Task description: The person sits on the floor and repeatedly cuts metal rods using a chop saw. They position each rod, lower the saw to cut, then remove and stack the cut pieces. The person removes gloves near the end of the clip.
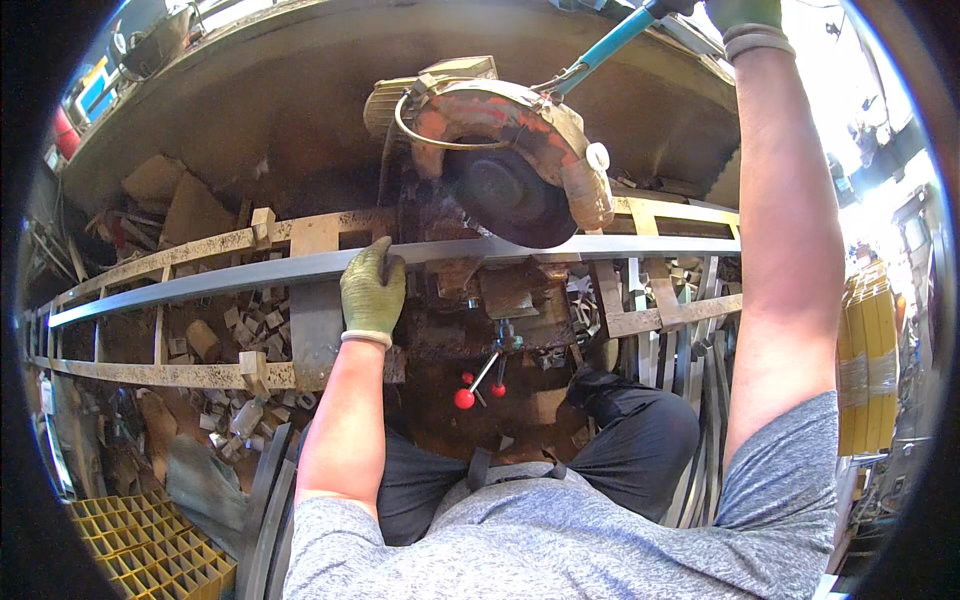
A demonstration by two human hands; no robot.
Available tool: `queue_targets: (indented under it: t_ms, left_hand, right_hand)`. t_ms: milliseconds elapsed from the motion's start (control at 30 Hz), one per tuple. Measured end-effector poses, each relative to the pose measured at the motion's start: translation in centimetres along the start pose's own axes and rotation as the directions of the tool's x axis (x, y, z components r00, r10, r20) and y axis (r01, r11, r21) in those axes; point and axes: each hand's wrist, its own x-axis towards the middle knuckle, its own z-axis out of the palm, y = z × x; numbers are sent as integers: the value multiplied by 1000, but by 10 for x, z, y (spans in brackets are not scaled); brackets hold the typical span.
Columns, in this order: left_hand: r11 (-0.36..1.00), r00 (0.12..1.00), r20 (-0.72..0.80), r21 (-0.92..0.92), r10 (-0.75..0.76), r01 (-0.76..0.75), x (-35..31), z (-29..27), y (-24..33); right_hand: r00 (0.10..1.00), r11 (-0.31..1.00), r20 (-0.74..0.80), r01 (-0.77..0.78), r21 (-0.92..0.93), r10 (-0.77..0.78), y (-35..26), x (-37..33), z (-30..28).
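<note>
A long grey metal bar (230,275) lies across the slatted wooden frame and passes under a cut-off saw (500,115). My left hand (372,290), in a green glove, is closed on the bar just left of the saw; the finger ends are partly hidden. The saw's dark round blade (512,195) is right at the bar, but I cannot tell whether they touch. From the saw a blue handle (605,50) rises to the upper right. At its end my gloved right hand (745,14) grips, its fingers mostly cut off by the picture's edge.
Red-knobbed clamp levers (465,398) stick out toward me below the saw. Small metal offcuts (262,325) lie heaped under the wooden frame (200,373). A yellow grid crate (150,550) sits at lower left, and yellow stacked pieces (868,360) stand on the right.
</note>
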Motion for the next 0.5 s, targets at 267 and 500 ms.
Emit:
queue_targets:
  t_ms: [267, 500]
  left_hand:
    - [997, 995, 64, 49, -71, 68, -1, 0, -3]
    - [997, 996, 56, 18, -74, 73, -1, 0, -1]
  right_hand:
    - [999, 997, -1, 49, -52, -49, -7, -18, -10]
    - [992, 997, -116, 53, -48, -58, -8, -19, -14]
